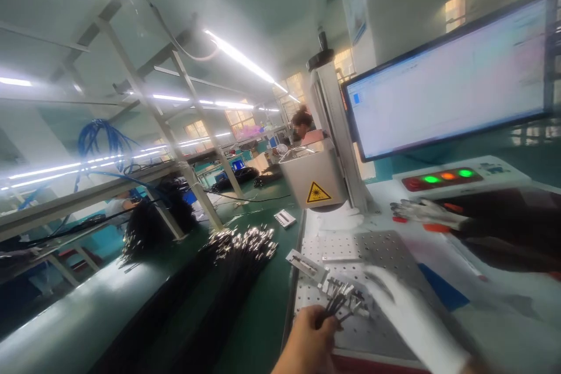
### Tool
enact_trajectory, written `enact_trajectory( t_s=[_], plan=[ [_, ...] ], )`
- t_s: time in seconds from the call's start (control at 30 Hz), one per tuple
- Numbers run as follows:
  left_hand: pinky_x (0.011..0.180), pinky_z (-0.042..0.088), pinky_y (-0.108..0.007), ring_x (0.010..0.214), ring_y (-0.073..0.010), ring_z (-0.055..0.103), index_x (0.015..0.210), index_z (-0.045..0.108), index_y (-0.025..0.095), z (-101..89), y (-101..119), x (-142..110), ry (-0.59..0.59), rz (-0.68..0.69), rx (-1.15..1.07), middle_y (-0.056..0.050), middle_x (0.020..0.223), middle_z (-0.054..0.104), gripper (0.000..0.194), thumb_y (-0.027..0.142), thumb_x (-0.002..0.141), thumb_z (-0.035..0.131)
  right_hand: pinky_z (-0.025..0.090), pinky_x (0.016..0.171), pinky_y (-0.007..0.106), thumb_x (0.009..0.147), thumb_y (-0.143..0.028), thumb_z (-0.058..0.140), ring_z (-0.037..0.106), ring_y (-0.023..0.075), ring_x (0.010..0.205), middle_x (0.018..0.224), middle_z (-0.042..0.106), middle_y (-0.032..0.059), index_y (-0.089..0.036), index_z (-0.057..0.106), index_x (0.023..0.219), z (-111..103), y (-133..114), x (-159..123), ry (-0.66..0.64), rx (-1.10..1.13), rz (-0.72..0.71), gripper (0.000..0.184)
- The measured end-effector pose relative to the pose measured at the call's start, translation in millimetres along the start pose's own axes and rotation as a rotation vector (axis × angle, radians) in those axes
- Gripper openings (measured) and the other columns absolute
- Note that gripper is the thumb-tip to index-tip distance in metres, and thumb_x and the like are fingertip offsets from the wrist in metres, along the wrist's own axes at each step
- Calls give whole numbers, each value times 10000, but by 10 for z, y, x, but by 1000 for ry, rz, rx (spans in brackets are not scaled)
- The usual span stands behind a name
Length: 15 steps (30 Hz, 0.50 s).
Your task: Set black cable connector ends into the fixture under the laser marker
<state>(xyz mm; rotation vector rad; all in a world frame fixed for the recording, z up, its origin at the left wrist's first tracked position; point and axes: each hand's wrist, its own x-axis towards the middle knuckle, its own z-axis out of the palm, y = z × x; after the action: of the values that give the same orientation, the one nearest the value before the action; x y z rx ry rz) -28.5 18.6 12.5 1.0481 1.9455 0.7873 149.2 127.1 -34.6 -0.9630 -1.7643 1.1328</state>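
My bare left hand (311,327) is closed around a small bunch of black cables with metal ends (339,298). It is over the near part of a perforated metal plate (390,251). The cable ends lie beside a small metal fixture (307,266) on that plate. To their right is my right hand (394,295) in a white glove, smeared by motion. Its fingertips are near the cable ends, but I cannot tell whether they grip any. Above the plate hangs a grey machine head (313,178) with a yellow laser warning sign.
Many black cables with shiny tips (245,245) lie on the green table at left. A monitor (447,76) and a control box with lit buttons (464,175) stand right, near a greyish glove (425,210) and dark sleeve-like shape. A person (302,123) is behind.
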Motion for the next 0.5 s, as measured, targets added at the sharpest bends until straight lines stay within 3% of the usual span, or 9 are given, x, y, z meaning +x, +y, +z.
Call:
enact_trajectory(
  t_s=[0.1,0.2,0.33,0.5],
  plan=[
    [512,319,-234,477,-86,391,662,509,184,123,-105,183,0,-3,-160,70,497,412,326,437,706,709,519,935,485,863,-406,404,631,313,1076,1173,657,136,-174,689,1122,-71,265,-32,59,-539,-234,450],
    [510,309,-241,478,-85,380,636,479,198,155,-138,284,75,-40,-262,75,497,392,377,444,653,766,576,840,416,798,-266,498,648,286,1049,1161,668,118,-176,707,1111,5,379,-66,25,-848,-455,387],
    [531,322,-248,507,-98,392,661,522,197,167,-217,343,81,-53,-291,73,515,383,354,458,664,761,593,723,370,726,-269,612,677,265,925,1004,706,65,-220,728,952,152,504,-38,117,-1040,-651,259],
    [566,318,-259,576,-128,435,694,590,178,203,-177,272,103,-38,-99,43,556,440,257,417,763,653,565,632,310,769,-382,618,680,227,781,906,708,55,-234,735,872,180,729,-82,214,-1149,-880,214]
  ],
)
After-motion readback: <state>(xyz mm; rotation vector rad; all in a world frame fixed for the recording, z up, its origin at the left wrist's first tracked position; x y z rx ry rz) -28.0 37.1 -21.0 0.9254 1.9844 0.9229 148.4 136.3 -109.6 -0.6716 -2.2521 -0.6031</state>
